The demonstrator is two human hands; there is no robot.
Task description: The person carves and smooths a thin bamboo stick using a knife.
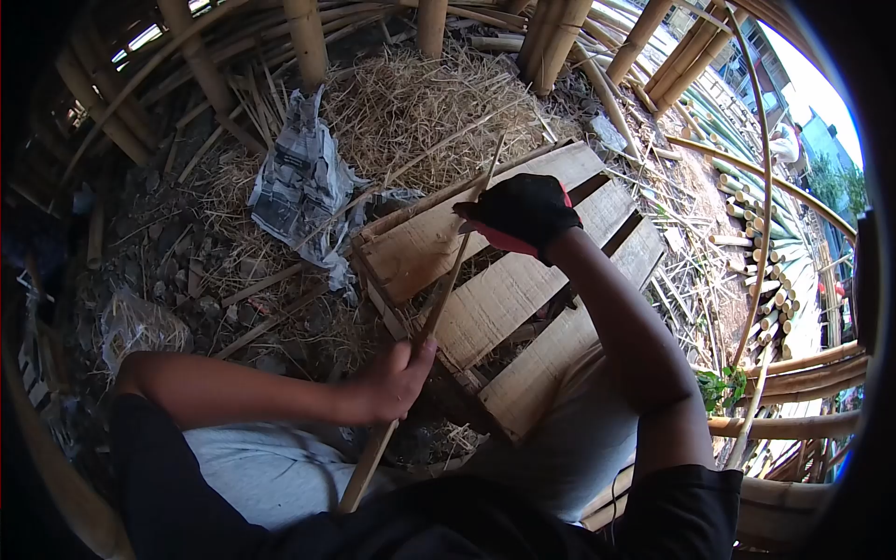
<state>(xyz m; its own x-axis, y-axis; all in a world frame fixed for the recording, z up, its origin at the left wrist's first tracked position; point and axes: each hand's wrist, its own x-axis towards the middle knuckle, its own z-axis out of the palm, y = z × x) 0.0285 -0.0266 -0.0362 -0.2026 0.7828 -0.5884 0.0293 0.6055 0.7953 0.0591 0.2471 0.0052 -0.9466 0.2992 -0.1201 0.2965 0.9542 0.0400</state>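
Observation:
A long, thin bamboo strip (446, 297) runs slantwise from my lap up across a wooden slatted crate (509, 303). My left hand (392, 381), bare, is closed around its lower part, just off the crate's near left corner. Higher up, my right hand (523, 217) wears a black and red glove and is closed at the strip, its fingertips crossing over it. Whether a small tool is also inside the glove cannot be made out. The strip's upper tip sticks out beyond the glove, and its lower end rests near my light grey trousers (271, 467).
Crumpled newspaper (303, 182) lies left of the crate, beside a heap of bamboo shavings (420, 112). Upright bamboo posts (431, 28) stand behind. Stacked bamboo poles (775, 299) are at right, with a bent bamboo piece (765, 187) before them. A person (786, 145) is far off.

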